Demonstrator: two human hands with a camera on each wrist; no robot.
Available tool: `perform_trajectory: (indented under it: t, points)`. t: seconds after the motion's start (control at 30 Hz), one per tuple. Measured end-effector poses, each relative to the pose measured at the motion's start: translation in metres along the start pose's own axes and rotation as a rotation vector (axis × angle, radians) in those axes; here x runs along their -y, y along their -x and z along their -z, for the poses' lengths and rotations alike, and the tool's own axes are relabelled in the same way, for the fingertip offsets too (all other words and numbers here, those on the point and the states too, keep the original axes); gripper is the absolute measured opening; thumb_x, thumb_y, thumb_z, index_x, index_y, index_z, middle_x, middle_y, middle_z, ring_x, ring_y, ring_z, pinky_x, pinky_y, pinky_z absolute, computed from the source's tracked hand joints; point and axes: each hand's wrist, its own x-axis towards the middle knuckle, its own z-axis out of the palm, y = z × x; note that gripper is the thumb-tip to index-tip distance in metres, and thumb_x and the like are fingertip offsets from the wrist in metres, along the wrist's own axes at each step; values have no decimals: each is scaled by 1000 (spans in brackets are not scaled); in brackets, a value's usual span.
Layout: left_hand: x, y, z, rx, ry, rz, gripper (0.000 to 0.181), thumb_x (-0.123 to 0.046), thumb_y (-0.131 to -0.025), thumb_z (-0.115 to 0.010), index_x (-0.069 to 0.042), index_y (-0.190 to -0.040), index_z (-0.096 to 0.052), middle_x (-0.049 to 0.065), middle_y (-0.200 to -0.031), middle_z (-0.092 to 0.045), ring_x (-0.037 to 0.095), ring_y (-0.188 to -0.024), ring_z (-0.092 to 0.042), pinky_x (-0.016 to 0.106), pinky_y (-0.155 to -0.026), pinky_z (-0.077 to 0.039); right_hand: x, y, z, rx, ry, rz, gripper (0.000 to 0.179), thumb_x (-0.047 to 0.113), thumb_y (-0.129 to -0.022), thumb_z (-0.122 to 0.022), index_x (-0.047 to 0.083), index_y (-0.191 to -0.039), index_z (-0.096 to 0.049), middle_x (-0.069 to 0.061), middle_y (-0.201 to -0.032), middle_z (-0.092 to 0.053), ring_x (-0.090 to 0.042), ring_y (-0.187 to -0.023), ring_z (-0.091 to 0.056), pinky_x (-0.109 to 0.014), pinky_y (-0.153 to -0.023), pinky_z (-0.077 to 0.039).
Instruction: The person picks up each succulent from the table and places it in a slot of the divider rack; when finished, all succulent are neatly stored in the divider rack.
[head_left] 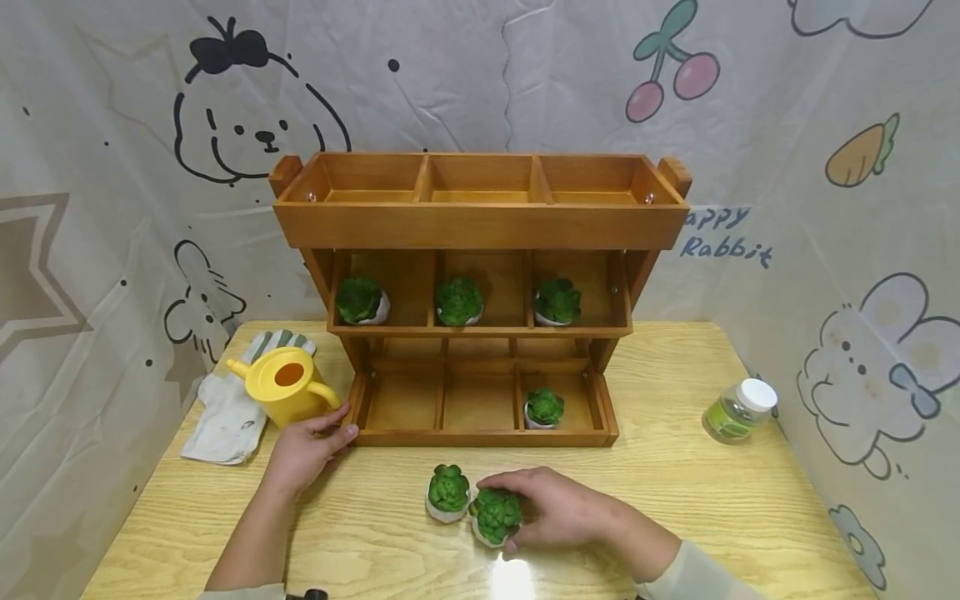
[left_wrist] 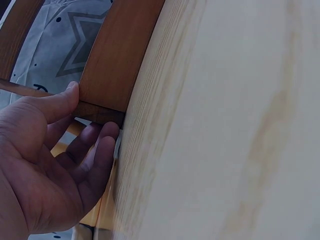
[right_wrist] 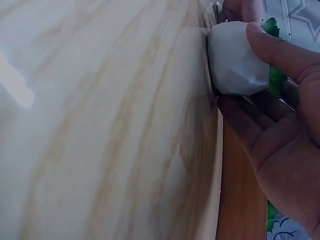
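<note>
My right hand (head_left: pixel 558 508) has its thumb and fingers around a small potted succulent (head_left: pixel 497 517) on the table; the right wrist view shows its white faceted pot (right_wrist: pixel 237 60) with the thumb laid on it. Just left of it stands a second succulent (head_left: pixel 447 492). My left hand (head_left: pixel 306 454) grips the lower left front corner of a three-tier wooden shelf (head_left: pixel 480 227), thumb on the front board (left_wrist: pixel 112 55) and fingers behind. Three succulents, one of them a middle plant (head_left: pixel 460 301), sit in the middle tier. Another succulent (head_left: pixel 543 407) is in the bottom tier's right compartment.
A yellow watering can (head_left: pixel 281 385) and white gloves (head_left: pixel 225 417) lie left of the shelf. At the right of the table (head_left: pixel 675 375) a clear jar (head_left: pixel 738 410) with a white lid stands. Printed cloth (head_left: pixel 465 75) hangs around the table.
</note>
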Motion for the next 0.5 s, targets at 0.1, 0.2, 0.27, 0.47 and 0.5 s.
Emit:
perform_trajectory:
  t: [0.1,0.2,0.27,0.47,0.5]
  points:
    - [0,0,0,-3,-3,-2,57,-33,-96,-77,-15,-147,-60,18,-123,-72,23,-95,-72,34,-72,-62,-1,0,-1,0,-6,-6,81,35,-82,-90,22,-153,-52,8,-142,-61,-10,-128,-56,-38,-114,-43]
    - [0,0,-1,-6,1,-4,57,-33,-96,-77,-15,-147,-60,16,-121,-73,23,-94,-73,34,-72,-62,-2,1,-1,-2,-9,4,80,34,-83,-89,22,-152,-52,8,-141,-61,-10,-127,-57,-37,-113,-43]
    - [0,0,-1,-7,-1,-5,57,-33,-96,-78,-15,-147,-60,16,-121,-73,23,-93,-73,33,-72,-62,-3,1,-2,-4,-9,20,79,33,-83,-89,22,-152,-52,7,-140,-62,-10,-127,-57,-37,-113,-44]
    - [1,0,-1,-9,-1,-13,58,-34,-95,-78,-13,-147,-60,16,-119,-74,22,-92,-73,32,-71,-61,-3,0,-4,-4,-11,47,78,32,-83,-89,22,-152,-53,7,-141,-62,-10,-127,-57,-36,-112,-44]
    - [1,0,-1,-9,0,-14,58,-33,-95,-78,-13,-146,-60,16,-119,-74,22,-92,-73,32,-72,-61,-3,0,-4,-4,-9,46,78,31,-83,-89,22,-152,-52,8,-141,-62,-10,-127,-57,-36,-113,-44]
